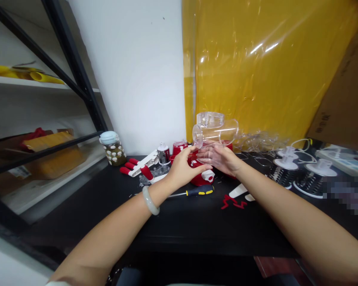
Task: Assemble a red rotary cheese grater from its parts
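Note:
My left hand (183, 167) is curved open, thumb and fingers apart, its fingertips near the flanged end of a clear plastic cylinder (223, 131). My right hand (219, 157) lies just under the cylinder with its fingers stretched to the left, blurred. Whether it touches the cylinder I cannot tell. Another clear plastic part (210, 118) shows above the cylinder. Beneath both hands is a red plastic body (198, 180) with a white fitting (208, 176), partly covered. In front lies a screwdriver (199, 191) with a dark blue and yellow handle.
White-and-red handles (141, 165) and a small grater drum (163, 154) are at left, near a lidded jar (113, 149). Grater drums with white ends (286, 163) stand at right. Red strips (233, 201) lie in front. A black-framed shelf (74, 51) borders the left.

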Action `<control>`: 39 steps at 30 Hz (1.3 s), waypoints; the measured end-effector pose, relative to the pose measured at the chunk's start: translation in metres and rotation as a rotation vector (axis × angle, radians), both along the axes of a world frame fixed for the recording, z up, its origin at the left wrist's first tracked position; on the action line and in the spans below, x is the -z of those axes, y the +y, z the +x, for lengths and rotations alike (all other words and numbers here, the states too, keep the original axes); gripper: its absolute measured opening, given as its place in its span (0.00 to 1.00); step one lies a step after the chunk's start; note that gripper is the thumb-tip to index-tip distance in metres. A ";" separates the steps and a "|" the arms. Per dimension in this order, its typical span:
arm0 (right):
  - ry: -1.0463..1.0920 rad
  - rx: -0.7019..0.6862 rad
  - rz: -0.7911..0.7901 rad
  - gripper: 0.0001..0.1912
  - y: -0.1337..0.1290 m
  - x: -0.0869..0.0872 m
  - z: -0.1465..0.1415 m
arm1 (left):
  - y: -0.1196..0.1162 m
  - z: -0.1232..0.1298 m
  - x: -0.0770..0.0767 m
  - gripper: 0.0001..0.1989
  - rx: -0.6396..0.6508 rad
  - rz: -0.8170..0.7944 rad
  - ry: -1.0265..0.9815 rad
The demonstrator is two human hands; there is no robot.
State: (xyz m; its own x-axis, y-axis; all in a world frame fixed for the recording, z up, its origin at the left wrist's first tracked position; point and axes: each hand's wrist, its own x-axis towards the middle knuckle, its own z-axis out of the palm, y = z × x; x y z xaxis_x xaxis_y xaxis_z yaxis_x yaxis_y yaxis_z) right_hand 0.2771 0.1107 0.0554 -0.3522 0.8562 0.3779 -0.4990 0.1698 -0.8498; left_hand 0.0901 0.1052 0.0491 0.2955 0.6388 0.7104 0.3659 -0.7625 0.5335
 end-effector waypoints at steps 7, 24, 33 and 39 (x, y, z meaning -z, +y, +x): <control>0.014 -0.075 -0.051 0.23 -0.002 -0.003 0.005 | 0.001 -0.003 -0.003 0.31 0.080 -0.026 -0.009; 0.123 0.165 -0.033 0.21 0.008 -0.003 0.006 | 0.029 -0.016 0.014 0.49 0.056 -0.298 0.287; 0.063 0.358 0.010 0.19 0.015 0.004 0.003 | 0.036 -0.017 0.015 0.46 0.032 -0.207 0.325; -0.014 0.481 0.054 0.22 0.018 0.006 -0.002 | 0.023 -0.010 0.014 0.44 -0.098 -0.160 0.350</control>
